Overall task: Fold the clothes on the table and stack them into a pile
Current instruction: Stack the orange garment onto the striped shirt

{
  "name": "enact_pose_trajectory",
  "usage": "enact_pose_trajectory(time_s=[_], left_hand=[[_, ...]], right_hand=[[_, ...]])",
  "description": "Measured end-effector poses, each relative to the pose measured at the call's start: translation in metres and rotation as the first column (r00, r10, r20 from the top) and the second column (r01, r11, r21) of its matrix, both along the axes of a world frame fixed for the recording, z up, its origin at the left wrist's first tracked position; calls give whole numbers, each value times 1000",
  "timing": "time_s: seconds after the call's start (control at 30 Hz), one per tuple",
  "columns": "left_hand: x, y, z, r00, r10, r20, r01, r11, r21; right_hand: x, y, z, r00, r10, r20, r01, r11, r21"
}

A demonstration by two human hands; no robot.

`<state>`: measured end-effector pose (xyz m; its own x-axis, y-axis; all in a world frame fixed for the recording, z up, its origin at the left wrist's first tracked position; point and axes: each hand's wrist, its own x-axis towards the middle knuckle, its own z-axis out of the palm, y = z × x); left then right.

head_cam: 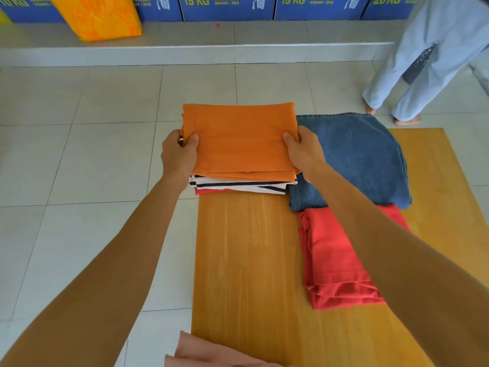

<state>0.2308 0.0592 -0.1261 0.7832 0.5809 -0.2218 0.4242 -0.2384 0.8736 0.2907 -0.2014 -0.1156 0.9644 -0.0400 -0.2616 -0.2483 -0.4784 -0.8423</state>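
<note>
A folded orange garment (239, 140) tops a pile at the far left corner of the wooden table (246, 255). Under it lie a white garment with dark stripes (238, 185) and a sliver of red cloth (209, 191). My left hand (180, 153) grips the pile's left side, thumb on the orange cloth. My right hand (304, 152) grips its right side the same way. Folded blue jeans (354, 160) lie just right of the pile. A folded red garment (336, 258) lies nearer me, partly under my right forearm.
A pink cloth (209, 352) pokes in at the table's near edge. A person in pale blue trousers (423, 62) stands on the tiled floor at the far right. An orange bag (100, 17) and blue washer panels (227, 6) line the back.
</note>
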Motion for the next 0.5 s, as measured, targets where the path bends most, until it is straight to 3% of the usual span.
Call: enact_pose_trajectory(time_s=[0.1, 0.27, 0.5], left_hand=[[-7, -4, -13, 995, -25, -101, 31, 998, 63], [-9, -7, -12, 989, -29, -145, 52, 986, 157], [-78, -14, -7, 994, -42, -100, 61, 980, 192]], right_hand=[[-2, 2, -11, 998, -51, -33, 50, 999, -7], [-13, 3, -18, 995, -99, -11, 99, 995, -19], [-39, -12, -22, 994, -108, -17, 108, 994, 0]])
